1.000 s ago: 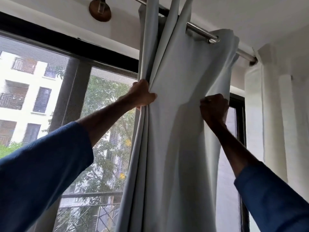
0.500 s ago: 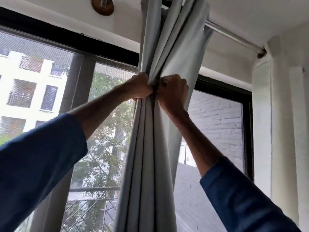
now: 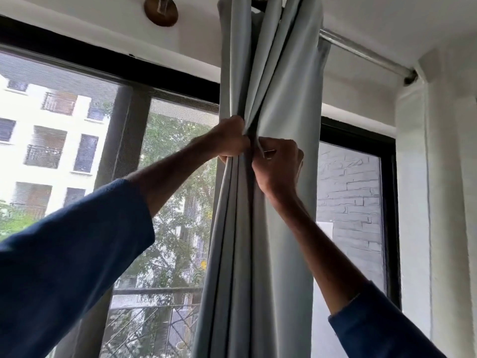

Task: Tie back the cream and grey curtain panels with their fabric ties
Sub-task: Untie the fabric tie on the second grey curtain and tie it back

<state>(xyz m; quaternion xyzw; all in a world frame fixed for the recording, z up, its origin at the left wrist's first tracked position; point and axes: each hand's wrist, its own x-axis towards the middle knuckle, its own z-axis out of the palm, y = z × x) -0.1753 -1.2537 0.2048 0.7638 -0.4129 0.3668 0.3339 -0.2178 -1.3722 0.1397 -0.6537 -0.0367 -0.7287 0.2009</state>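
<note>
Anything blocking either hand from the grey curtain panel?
Nothing visible does. The left hand and the right hand both grip the folds of the pale grey fabric curtain panel directly, side by side.

Black window frame (image 3: pixel 103 63) spans left to centre. Round wooden disc (image 3: pixel 160 10) top, metal rod (image 3: pixel 366 54) upper right. Outside: white apartment block (image 3: pixel 51 140) far left, tree (image 3: pixel 175 215) centre, grey brick wall (image 3: pixel 348 197) right.

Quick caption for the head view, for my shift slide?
Bunched grey curtain panel gripped by left hand and right hand side by side, below the rod, before the window.
</note>
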